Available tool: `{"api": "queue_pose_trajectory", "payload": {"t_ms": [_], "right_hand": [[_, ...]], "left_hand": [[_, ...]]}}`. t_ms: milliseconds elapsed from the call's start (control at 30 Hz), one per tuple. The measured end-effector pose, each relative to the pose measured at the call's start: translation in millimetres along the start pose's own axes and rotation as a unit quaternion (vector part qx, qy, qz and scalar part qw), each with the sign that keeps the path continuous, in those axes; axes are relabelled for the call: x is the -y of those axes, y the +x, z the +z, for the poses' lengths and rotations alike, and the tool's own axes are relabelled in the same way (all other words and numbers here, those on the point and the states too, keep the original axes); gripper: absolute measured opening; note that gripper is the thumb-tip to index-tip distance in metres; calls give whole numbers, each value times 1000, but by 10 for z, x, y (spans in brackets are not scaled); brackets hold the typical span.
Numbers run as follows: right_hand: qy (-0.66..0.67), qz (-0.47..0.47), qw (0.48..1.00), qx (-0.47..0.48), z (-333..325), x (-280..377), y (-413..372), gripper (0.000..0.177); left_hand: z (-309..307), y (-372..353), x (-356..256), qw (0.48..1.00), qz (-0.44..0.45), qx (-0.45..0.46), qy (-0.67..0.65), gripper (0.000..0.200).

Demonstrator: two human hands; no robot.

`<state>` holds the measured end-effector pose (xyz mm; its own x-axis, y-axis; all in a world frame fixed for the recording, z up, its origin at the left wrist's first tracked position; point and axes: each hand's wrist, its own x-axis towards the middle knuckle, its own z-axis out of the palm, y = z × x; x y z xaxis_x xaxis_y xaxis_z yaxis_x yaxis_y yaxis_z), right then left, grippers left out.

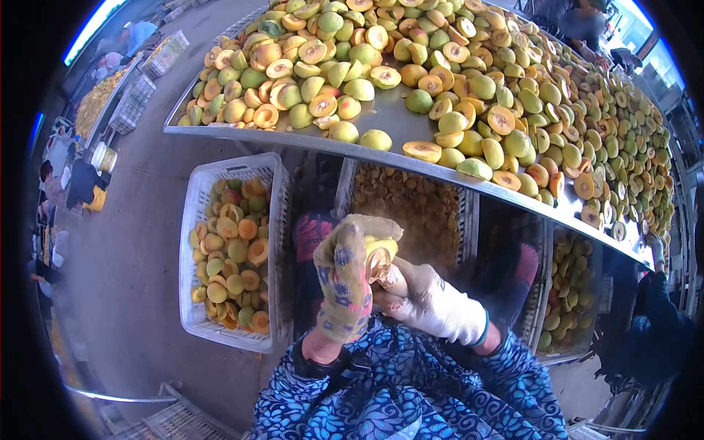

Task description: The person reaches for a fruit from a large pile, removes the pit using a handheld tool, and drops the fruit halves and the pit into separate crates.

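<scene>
Status from the head cam:

- Left hand (343, 284), in a patterned glove, is raised in front of our chest. Its fingers (345, 257) are wrapped closed around a peach half (380, 258), cut face turned toward the right hand.
- Right hand (434, 302), in a white glove, is touching the same fruit. Its fingers are curled tight and pressed into the cut face at the pit area. We cannot tell whether they pinch a tool or the pit itself, because the glove hides it.
- The peach half sits between both hands, in the air, below the front rim of the worktop (293, 141) and above the gap between crates.
- The worktop is sheet metal and is piled with halved peaches (469, 88). They are green-yellow, some cut side up with orange-red centres. A few sit right at the near edge.
- A white crate (192, 220) stands on the floor to the left, part filled with peach halves.
- The middle crate (469, 220), straight ahead under the worktop, holds a brownish load that is too small to make out.
- A third crate (548, 293) to the right holds more yellow fruit.
- A co-worker's gloved hand (655, 246) is at the far right end of the worktop — well apart from ours.
</scene>
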<state>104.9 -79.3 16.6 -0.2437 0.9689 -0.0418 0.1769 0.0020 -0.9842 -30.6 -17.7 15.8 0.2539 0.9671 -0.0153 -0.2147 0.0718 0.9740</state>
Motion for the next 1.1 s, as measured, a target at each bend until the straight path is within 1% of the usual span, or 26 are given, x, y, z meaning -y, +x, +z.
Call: {"api": "queue_pose_trajectory", "payload": {"t_ms": [100, 133, 167, 200, 300, 333, 367, 433, 467, 500, 533, 567, 600, 633, 667, 700, 733, 767, 800, 833, 900, 967, 1000, 1033, 1067, 1100], "right_hand": [[-6, -13, 999, 29, -107, -86, 61, 27], [-33, -4, 999, 26, -123, -162, 76, 22], [-57, -15, 998, 22, -130, -213, 91, 19], [-41, -13, 999, 30, -126, -254, 92, 18], [-30, -10, 999, 40, -110, -390, 88, 18], [-41, -12, 998, 46, -109, -423, 83, 17], [-35, -8, 998, 43, -106, -438, 79, 17], [12, -16, 999, 39, -131, -428, 84, 17], [16, 22, 999, 37, -156, -382, 82, 18], [17, 21, 999, 30, -163, -386, 78, 18], [-5, -18, 1000, 13, -169, -388, 74, 19], [-28, -58, 998, -2, -179, -389, 88, 21], [-26, -61, 998, -6, -203, -364, 107, 21], [-27, -38, 998, 38, -239, -317, 113, 22], [-26, -12, 996, 80, -252, -297, 106, 24], [-19, -7, 997, 77, -243, -308, 94, 24], [-18, -3, 996, 84, -245, -320, 92, 26], [-19, 0, 996, 92, -254, -321, 100, 29], [-35, 33, 994, 93, -258, -286, 104, 26], [-34, 33, 994, 94, -237, -324, 112, 26], [23, -48, 998, 39, -137, -476, 113, 28], [68, -97, 993, -10, 46, -576, 107, 30], [169, 20, 984, 48, 10, -439, 63, 33], [268, 137, 948, 105, -11, -298, 15, 36], [195, 39, 978, 70, 61, -447, 28, 41], [195, 40, 977, 70, 4, -376, 27, 41]], "left_hand": [[-13, 55, -74, 998, -11, 19, 62, 40], [-12, 84, -87, 981, 89, 32, 168, 38], [-10, 97, -98, 943, 188, 45, 270, 36], [-10, 98, -105, 941, 148, 55, 300, 35], [-12, 114, -111, 918, 158, 90, 351, 35], [-82, 238, 26, 883, 229, 141, 385, 35], [-92, 234, 48, 883, 224, 146, 387, 35], [-69, 232, 27, 935, 103, 141, 308, 35], [-47, 217, -42, 940, 84, 146, 297, 40], [-18, 221, -38, 938, 85, 153, 298, 40], [26, 224, -31, 987, 28, 133, 88, 42], [42, 218, -29, 986, -31, 106, -124, 45], [-24, 172, 3, 986, 15, 123, -108, 48], [-115, 177, 113, 986, 14, 127, -104, 48], [-226, 183, 271, 984, 112, 133, 33, 43], [-215, 184, 258, 955, 205, 137, 168, 40], [-186, 176, 225, 930, 242, 103, 258, 41], [-158, 189, 146, 930, 239, 102, 259, 41], [-123, 207, 55, 969, 103, 104, 200, 38], [-88, 237, -15, 984, -34, 105, 137, 37], [10, 240, -73, 984, -28, 101, 143, 33], [93, 248, -81, 981, 20, 59, 182, 35], [110, 226, 16, 978, 99, 41, 178, 35], [117, 188, 53, 978, 95, 45, 181, 35], [144, 171, 73, 986, 100, 23, 134, 35], [158, 155, 87, 991, 105, -3, 87, 35]]}}
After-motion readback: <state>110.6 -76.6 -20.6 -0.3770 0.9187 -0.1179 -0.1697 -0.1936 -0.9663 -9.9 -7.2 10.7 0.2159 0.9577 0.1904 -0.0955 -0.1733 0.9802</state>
